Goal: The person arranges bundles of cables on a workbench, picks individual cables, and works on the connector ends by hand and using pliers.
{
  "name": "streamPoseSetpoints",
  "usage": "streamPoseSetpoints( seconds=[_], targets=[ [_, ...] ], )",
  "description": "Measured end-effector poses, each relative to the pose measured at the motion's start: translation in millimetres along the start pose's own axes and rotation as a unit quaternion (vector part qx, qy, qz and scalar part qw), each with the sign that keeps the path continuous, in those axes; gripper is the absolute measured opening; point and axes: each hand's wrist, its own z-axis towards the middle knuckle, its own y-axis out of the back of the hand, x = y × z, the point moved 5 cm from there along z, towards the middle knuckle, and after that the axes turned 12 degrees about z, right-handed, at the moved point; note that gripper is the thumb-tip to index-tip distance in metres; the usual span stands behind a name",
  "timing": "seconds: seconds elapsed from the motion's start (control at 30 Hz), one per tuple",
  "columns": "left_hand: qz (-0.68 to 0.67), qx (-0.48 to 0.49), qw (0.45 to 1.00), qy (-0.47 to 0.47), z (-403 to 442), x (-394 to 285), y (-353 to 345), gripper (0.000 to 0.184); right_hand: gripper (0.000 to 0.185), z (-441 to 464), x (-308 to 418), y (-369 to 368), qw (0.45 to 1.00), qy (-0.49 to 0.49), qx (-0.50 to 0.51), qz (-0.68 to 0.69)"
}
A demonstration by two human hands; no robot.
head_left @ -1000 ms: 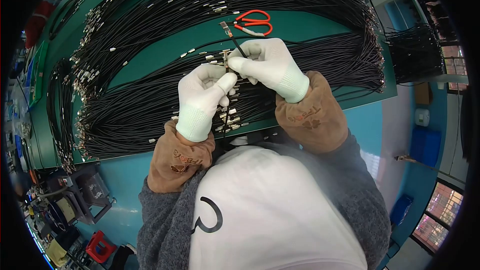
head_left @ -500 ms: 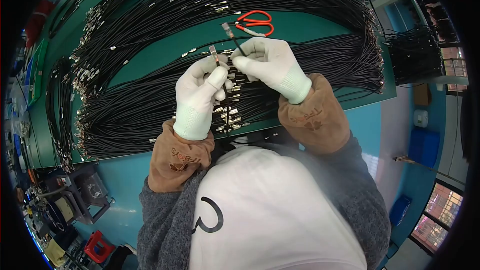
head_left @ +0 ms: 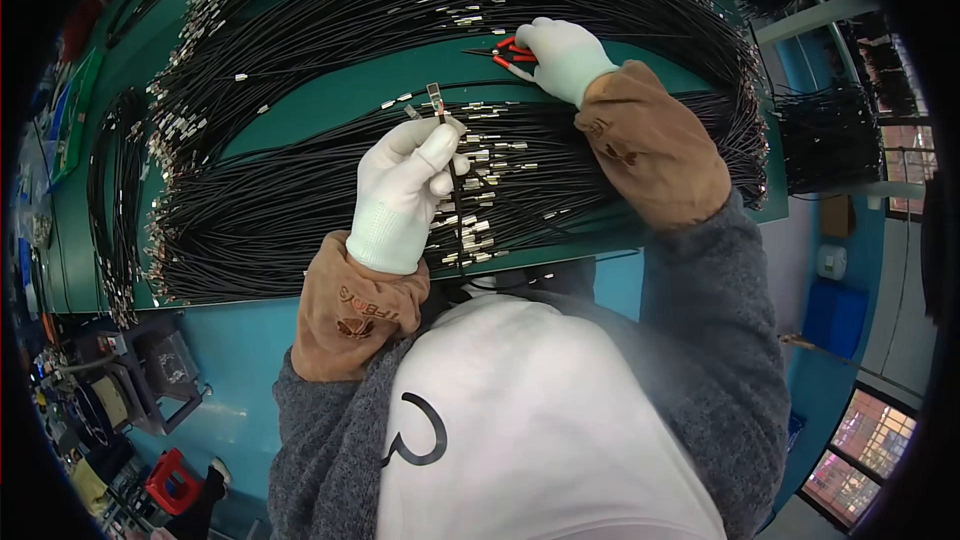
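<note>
In a white glove, my left hand (head_left: 405,175) pinches a black cable (head_left: 458,215) just below its end. A flat metal terminal (head_left: 434,95) with a coppery part sticks up above the thumb, and the cable hangs down towards the table's front edge. Another small metal tip shows to the left of it, partly behind the fingers. Farther back, my gloved right hand (head_left: 562,55) is closed over the red handles of a pair of scissors (head_left: 517,52). Their dark pointed blades face left, over the green tabletop.
Large bundles of black cables (head_left: 290,205) with silvery ends cover much of the green table (head_left: 370,75). More cables hang on a rack (head_left: 825,90) at the right. A red stool (head_left: 172,481) stands on the floor at lower left.
My right hand has left the spot beside my left hand, moved back and right, and closed on the scissors. The cable end it held is no longer in it. My left hand stays nearly in place.
</note>
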Motion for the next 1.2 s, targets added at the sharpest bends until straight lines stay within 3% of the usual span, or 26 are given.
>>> streamPoseSetpoints(
  seconds=[0.07,0.1,0.17,0.23,0.4,0.73,0.97,1.07,1.13,1.2],
  targets=[
    [0.003,-0.009,1.000,0.001,-1,-1,2,0.021,0.021,5,12,4,0.999,-0.004,0.033,-0.035],
    [0.008,-0.013,1.000,-0.003,0,-2,3,0.021,0.020,5,16,11,0.995,-0.029,0.034,0.093],
    [0.021,-0.017,1.000,-0.003,1,-2,3,0.022,0.019,-2,41,39,0.934,-0.085,0.041,0.345],
    [0.030,-0.011,0.999,0.004,0,0,1,0.022,0.019,-15,60,51,0.877,-0.123,0.040,0.462],
    [0.081,-0.033,0.996,0.004,-1,0,-2,0.022,0.017,-30,98,47,0.757,-0.216,0.105,0.608],
    [0.138,-0.070,0.988,0.015,-2,-1,-3,0.022,0.016,-30,99,40,0.841,-0.149,-0.004,0.520],
    [0.104,-0.064,0.993,0.003,2,0,0,0.023,0.014,-33,87,44,0.826,-0.176,-0.020,0.535],
    [0.086,-0.058,0.995,0.004,2,1,1,0.023,0.016,-22,41,41,0.884,-0.132,-0.091,0.438],
    [0.077,-0.055,0.995,0.007,2,1,1,0.023,0.019,-15,5,22,0.973,-0.025,-0.058,0.221],
    [0.069,-0.054,0.996,0.012,2,1,1,0.023,0.022,-11,-10,8,0.997,0.057,-0.029,0.048]
  ],
)
